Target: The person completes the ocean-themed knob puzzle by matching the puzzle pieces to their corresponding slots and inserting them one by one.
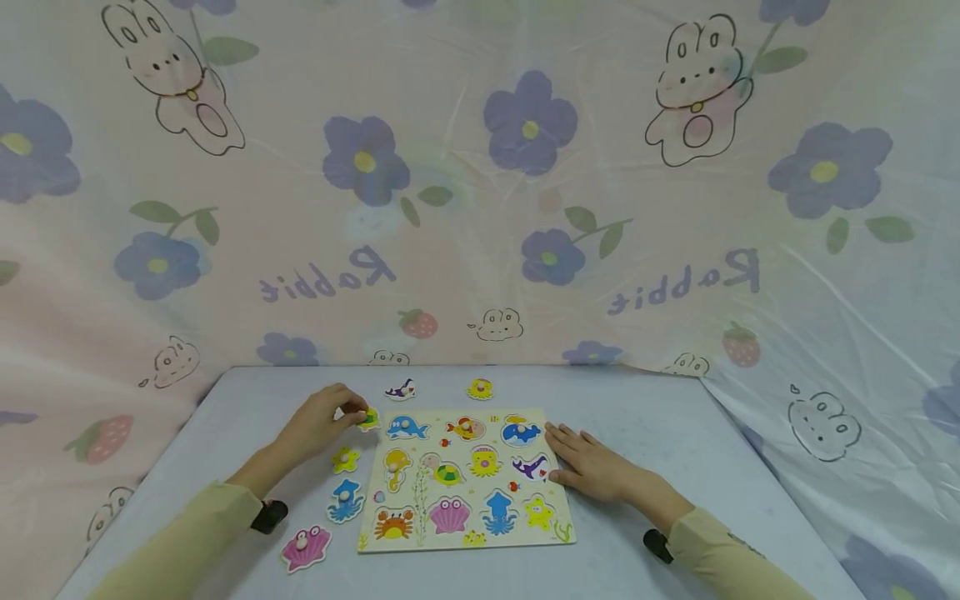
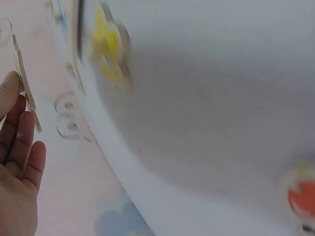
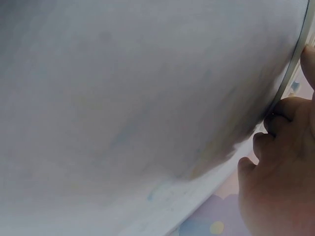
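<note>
While the left hand (image 1: 322, 414) hangs just beside the upper left corner of the board (image 1: 517, 540), its grip is clamped on the turtle (image 1: 370, 419), thumb and fingers together on the piece, which the left wrist view shows edge-on. The turtle is thus off the board, whose turtle slot (image 1: 447, 474) lies bare near the middle. At the board's right edge, the right hand (image 1: 596, 467) has its grip apart, fingers straight and thumb spread away from them; the right wrist view is dim, so whether they press or only rest there is hard to tell. Left of the board, on the counter (image 1: 637, 417), lie the star (image 1: 346, 459), the squid (image 1: 345, 502) below it and the shell (image 1: 307, 548) nearest the person. Beyond the far edge are a purple piece (image 1: 401, 389) and, to its right, the octopus (image 1: 481, 389). Knobs show on the dolphin (image 1: 407, 428) and the crab (image 1: 393, 525), both in the board. A flowered cloth (image 1: 465, 225) hangs behind the counter.
</note>
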`<state>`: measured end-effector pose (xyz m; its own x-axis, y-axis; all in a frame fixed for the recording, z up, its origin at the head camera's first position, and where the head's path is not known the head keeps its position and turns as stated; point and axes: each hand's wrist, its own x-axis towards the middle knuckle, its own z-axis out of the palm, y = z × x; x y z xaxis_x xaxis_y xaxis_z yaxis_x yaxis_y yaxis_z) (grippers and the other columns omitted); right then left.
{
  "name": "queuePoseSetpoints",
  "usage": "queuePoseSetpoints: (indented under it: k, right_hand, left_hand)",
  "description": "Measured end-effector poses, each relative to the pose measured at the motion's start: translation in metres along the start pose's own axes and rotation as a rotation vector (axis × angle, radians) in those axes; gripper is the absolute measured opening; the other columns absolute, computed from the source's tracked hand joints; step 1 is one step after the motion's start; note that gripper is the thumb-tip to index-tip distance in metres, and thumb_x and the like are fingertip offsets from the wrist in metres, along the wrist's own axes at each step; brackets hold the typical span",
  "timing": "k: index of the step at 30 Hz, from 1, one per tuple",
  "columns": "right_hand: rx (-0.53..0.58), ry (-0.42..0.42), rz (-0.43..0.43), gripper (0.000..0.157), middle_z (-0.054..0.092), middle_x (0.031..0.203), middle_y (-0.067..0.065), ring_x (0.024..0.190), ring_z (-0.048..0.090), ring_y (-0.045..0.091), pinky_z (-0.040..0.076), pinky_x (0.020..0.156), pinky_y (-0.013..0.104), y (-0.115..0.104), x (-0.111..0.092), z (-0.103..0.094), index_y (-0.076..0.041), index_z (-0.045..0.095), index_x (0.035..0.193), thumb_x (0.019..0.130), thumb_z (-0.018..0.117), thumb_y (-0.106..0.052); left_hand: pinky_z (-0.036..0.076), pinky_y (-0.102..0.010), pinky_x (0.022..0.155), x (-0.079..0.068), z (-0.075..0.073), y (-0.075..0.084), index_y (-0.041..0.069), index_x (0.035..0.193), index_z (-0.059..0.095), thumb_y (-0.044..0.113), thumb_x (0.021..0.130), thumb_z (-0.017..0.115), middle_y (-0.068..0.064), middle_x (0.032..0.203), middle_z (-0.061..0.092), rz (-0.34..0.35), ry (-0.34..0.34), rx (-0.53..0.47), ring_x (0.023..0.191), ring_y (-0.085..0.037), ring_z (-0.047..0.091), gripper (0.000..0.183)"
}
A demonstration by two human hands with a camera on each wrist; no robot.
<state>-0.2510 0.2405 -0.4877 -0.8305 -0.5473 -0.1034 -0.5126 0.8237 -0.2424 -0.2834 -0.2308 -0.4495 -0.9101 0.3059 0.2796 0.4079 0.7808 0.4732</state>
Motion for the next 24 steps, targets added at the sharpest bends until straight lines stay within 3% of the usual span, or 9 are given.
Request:
queuePoseSetpoints:
  k: [10,18,24]
  right_hand:
    - [-0.011,0.007,-0.015,0.074,0.014,0.158,0.003,0.144,0.012,0.029,0.013,0.113,0.054,0.001,0.0,0.001,-0.012,0.019,0.151,0.096,0.041,-0.055]
    - [-0.016,0.005,-0.008,0.073,0.014,0.158,0.002,0.145,0.012,0.028,0.013,0.113,0.054,0.002,0.0,0.0,-0.013,0.019,0.151,0.096,0.041,-0.054]
    - [-0.017,0.003,-0.01,0.073,0.015,0.158,0.002,0.145,0.012,0.029,0.014,0.113,0.054,0.002,0.0,0.001,-0.013,0.019,0.151,0.096,0.041,-0.054]
  left_hand:
    - [0.051,-0.037,0.08,-0.002,0.021,0.043,0.023,0.094,0.067,0.026,0.084,0.072,0.016,0.088,0.056,0.086,-0.033,-0.016,0.084,-0.005,0.054,0.011]
    - [0.048,-0.022,0.073,-0.002,0.041,0.065,0.027,0.093,0.067,0.032,0.084,0.07,0.022,0.085,0.052,0.193,-0.085,0.055,0.08,0.002,0.05,0.011]
    - [0.046,-0.021,0.07,-0.001,0.055,0.077,0.025,0.093,0.068,0.034,0.085,0.07,0.02,0.085,0.052,0.266,-0.15,0.088,0.077,0.001,0.048,0.012]
